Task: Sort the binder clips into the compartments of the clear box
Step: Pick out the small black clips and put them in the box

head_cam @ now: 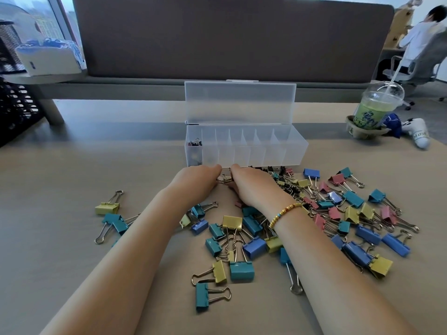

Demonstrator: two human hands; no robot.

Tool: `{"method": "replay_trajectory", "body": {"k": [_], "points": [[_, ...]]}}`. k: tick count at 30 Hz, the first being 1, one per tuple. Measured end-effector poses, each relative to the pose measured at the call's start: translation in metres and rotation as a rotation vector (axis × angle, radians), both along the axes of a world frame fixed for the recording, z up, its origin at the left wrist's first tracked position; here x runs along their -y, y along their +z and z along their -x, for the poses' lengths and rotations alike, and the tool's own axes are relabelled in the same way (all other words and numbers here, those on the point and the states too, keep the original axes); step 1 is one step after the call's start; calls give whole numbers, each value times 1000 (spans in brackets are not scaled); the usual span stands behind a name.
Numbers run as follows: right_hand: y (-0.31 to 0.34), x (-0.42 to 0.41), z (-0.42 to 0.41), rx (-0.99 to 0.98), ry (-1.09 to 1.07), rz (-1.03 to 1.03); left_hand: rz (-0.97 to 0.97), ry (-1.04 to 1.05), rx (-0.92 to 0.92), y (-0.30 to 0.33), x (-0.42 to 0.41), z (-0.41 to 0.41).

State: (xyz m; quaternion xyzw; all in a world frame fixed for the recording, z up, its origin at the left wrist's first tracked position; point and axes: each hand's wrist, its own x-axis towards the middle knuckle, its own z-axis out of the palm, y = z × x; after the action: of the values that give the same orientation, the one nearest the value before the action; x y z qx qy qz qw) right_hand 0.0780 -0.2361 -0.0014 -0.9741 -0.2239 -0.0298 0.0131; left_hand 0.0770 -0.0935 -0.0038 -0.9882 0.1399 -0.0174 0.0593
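Observation:
A clear box (294, 151) with several compartments stands open on the table, lid upright behind it. Its leftmost compartment holds a few small dark binder clips (194, 143); the others look bare. My left hand (197, 181) and my right hand (254, 187) lie side by side just in front of the box, palms down, fingers curled over small clips (223, 179) whose wire handles show between them. What each hand holds is hidden. Several blue, teal, yellow and pink binder clips (242, 270) lie scattered under and to the right of my arms.
A yellow clip (107, 208) and a teal one (116, 222) lie apart at the left. A green iced drink (373, 112) in a cardboard holder stands at the back right. A grey partition runs behind the box. A person sits far right.

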Motion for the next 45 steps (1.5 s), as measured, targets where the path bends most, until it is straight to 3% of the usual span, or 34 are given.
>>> {"method": "replay_trajectory", "body": {"k": [7,12,14,17,21,23,25,35,45], "points": [[-5,0,-5,7,5,-50,206,58,-88,4,-2,3],[2,2,-9,-192,-162,-730,381,95,-137,8,-4,3],[9,4,-10,-443,-267,-1188,677,128,-250,13,-2,3],[15,8,-12,-818,-327,-1830,1367,177,-432,23,-3,4],[20,12,-10,-968,-316,-2203,2130,203,-481,27,-6,-1],[26,10,-7,-988,-293,-2262,2383,278,-465,24,-5,-4],[33,4,-7,-978,-307,-2274,2465,337,-462,23,-3,-5],[75,-57,-76,-884,-387,-2234,2422,431,-165,75,-25,-62],[59,-104,-115,-831,-537,-2087,2444,523,-100,71,-44,-93]]}}
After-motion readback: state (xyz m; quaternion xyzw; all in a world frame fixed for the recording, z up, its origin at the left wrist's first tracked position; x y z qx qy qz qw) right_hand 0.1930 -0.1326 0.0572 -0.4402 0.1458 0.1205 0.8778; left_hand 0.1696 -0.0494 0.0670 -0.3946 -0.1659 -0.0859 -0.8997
